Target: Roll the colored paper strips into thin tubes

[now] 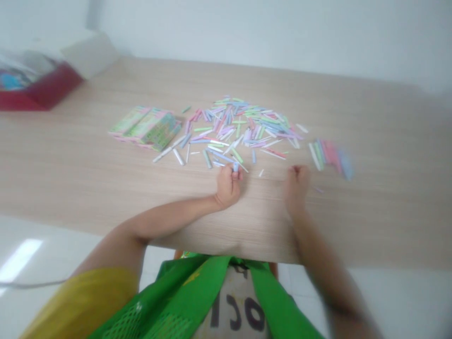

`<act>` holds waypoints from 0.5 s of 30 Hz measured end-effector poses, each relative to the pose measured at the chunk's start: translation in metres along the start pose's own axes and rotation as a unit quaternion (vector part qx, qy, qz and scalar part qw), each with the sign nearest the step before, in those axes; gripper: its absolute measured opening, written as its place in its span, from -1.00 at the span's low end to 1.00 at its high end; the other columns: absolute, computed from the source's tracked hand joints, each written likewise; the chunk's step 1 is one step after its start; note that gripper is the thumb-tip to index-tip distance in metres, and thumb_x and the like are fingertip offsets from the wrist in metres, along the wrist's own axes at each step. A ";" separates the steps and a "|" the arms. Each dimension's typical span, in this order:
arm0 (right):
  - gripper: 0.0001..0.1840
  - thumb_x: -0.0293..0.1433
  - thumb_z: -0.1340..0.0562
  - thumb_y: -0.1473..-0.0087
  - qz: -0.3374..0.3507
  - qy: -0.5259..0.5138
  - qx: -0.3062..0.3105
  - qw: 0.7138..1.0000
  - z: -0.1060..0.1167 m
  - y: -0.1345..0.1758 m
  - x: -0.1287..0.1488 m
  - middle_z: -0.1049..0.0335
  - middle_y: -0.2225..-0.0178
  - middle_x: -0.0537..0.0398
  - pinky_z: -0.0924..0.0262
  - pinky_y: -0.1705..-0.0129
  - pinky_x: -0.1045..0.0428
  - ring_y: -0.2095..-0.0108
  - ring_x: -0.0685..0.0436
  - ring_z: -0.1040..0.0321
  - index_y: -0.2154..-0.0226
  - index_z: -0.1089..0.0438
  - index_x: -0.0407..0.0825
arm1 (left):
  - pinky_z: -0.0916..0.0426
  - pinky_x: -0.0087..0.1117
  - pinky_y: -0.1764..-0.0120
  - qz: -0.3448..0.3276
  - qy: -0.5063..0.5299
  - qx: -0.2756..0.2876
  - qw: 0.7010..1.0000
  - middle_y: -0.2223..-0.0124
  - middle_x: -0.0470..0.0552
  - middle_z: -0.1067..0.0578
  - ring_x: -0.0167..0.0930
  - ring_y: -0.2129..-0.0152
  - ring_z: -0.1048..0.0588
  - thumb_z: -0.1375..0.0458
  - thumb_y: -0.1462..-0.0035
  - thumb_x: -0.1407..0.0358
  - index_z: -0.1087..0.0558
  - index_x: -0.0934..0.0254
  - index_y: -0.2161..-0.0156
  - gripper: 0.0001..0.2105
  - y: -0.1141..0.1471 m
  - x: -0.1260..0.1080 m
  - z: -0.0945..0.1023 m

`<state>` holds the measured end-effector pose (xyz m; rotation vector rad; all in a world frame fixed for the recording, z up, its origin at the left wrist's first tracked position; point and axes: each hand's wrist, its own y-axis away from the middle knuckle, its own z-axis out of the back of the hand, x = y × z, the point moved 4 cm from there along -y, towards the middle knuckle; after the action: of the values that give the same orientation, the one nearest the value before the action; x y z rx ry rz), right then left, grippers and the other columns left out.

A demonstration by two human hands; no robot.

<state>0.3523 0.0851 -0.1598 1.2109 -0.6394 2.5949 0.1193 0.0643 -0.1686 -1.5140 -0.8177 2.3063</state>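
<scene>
My left hand (229, 185) is closed at the near edge of the pile, with the end of a light-blue chalk stick (235, 166) showing between its fingers. To its right, my right hand (297, 182) is curled closed and blurred by motion; whatever it may hold is hidden. Beyond both hands lies a loose pile of pastel chalk sticks (238, 121) in white, pink, green, blue and purple. A row of chalk sticks (328, 155) lies side by side to the right of my right hand, smeared in the picture.
Printed green and pink boxes (146, 126) lie left of the pile. A red box (45, 89) with a raised white lid stands at the far left, with things inside. Small chalk bits (261, 173) lie between my hands. The wooden table (388, 197) meets a pale wall behind.
</scene>
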 end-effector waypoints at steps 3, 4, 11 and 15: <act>-0.80 -0.27 -0.02 -0.13 -0.015 0.103 0.087 0.991 -0.014 0.003 0.019 -0.43 0.32 -0.07 -0.19 0.09 -0.14 0.24 -0.22 -0.33 0.35 -0.27 -0.01 | -0.31 -0.24 0.19 -0.026 0.016 0.036 0.999 0.38 0.03 -0.44 -0.34 0.37 -0.41 0.28 -0.41 -0.02 -0.32 0.21 0.22 -0.55 -0.002 0.004 0.001; -0.77 -0.27 -0.02 -0.16 0.004 0.140 0.128 0.982 -0.020 0.005 0.031 -0.46 0.31 -0.09 -0.19 0.10 -0.13 0.24 -0.23 -0.36 0.34 -0.31 -0.02 | -0.32 -0.25 0.19 -0.030 0.021 0.048 0.998 0.37 0.03 -0.45 -0.35 0.37 -0.42 0.29 -0.41 -0.03 -0.33 0.21 0.21 -0.54 -0.001 0.003 0.003; -0.54 -0.24 -0.15 -0.20 0.173 0.364 0.320 0.857 -0.072 0.010 0.104 -0.55 0.16 -0.32 -0.26 0.10 -0.13 0.08 -0.41 -0.50 -0.06 -0.29 -0.17 | -0.27 -0.17 0.07 -0.090 0.017 0.075 0.993 0.33 0.06 -0.51 -0.32 0.30 -0.45 0.27 -0.41 -0.01 -0.36 0.21 0.23 -0.54 -0.003 -0.008 0.013; -0.49 -0.30 -0.25 -0.12 0.175 0.369 0.406 0.818 -0.091 0.004 0.116 -0.54 0.04 -0.30 -0.28 0.05 -0.11 -0.01 -0.41 -0.49 -0.08 -0.29 -0.18 | -0.27 -0.16 0.05 -0.078 0.044 0.066 0.994 0.33 0.05 -0.50 -0.32 0.30 -0.44 0.25 -0.41 0.01 -0.36 0.20 0.24 -0.56 -0.004 -0.006 0.014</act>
<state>0.2146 0.1247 -0.1240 0.0540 0.5124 3.4158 0.1087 0.0601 -0.1573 -1.4311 -0.7196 2.1204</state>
